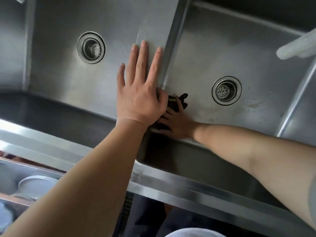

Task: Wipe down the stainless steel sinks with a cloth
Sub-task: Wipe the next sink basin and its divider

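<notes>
Two hands at work: right hand (177, 124) pressed onto dark crumpled cloth (177, 104) in right stainless steel sink (239, 48); left hand (140, 93) spread flat on steel divider (153, 26).

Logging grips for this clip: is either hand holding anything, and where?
The right hand presses a dark cloth under its fingers; the exact grip is hidden. The left hand holds nothing.

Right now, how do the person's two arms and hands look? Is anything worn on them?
Both forearms are bare as far as the view shows: no sleeves, gloves, watch or rings are visible. The left hand shows short, unpainted nails. The right hand is partly hidden behind the left one. A greyish mark, perhaps a tattoo, shows on the right arm at the picture's edge.
</notes>
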### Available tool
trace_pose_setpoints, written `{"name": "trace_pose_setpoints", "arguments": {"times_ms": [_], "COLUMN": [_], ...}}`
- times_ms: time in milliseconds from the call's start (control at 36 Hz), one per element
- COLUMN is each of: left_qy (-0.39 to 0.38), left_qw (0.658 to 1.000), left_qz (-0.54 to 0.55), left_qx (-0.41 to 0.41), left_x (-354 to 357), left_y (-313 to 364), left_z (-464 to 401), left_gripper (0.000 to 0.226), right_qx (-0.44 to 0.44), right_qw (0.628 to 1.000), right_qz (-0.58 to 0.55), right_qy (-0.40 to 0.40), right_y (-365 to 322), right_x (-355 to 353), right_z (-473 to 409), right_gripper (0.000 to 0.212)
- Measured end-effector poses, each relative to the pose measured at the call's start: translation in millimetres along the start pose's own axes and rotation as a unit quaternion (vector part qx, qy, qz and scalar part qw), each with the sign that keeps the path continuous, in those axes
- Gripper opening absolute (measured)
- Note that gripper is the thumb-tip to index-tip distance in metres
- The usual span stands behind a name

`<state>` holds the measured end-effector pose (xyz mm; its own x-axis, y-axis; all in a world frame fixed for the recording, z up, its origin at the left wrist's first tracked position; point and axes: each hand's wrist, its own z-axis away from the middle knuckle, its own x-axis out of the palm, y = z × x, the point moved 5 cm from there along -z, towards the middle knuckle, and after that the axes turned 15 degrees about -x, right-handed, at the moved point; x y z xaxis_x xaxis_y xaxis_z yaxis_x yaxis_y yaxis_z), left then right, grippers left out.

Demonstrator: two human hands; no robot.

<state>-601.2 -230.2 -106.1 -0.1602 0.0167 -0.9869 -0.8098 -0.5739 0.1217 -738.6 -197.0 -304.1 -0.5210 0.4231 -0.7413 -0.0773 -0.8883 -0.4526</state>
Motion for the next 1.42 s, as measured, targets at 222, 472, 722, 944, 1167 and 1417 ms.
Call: {"name": "trace_pose_setpoints", "arguments": {"times_ms": [222,472,722,944,1167,1417], "left_qy": [-0.004,0.011,0.018,0.012,0.037,0.033], "left_qw": [1.0,1.0,1.0,1.0,0.999,0.999], "left_qz": [-0.001,0.011,0.022,0.015,0.021,0.014], "left_qx": [-0.007,-0.01,-0.006,-0.007,0.001,0.0], "left_x": [-2,-1,2,1,2,1], "left_y": [0,0,2,-3,-4,-2], "left_z": [2,2,2,2,2,3], "left_gripper": [0.087,0.085,0.086,0.087,0.085,0.083], "right_qx": [0.001,0.028,-0.103,-0.09,-0.028,0.49], "right_qw": [0.997,0.996,0.992,0.993,0.995,0.838], "right_qz": [0.004,0.031,0.059,0.065,0.064,-0.214], "right_qy": [0.08,-0.08,-0.041,-0.034,-0.069,0.106], "right_y": [-5,30,-4,-14,45,87], "right_x": [25,110,39,31,81,78], "right_z": [40,199,44,31,148,185], "right_gripper": [0.04,0.055,0.085,0.069,0.094,0.073]}}
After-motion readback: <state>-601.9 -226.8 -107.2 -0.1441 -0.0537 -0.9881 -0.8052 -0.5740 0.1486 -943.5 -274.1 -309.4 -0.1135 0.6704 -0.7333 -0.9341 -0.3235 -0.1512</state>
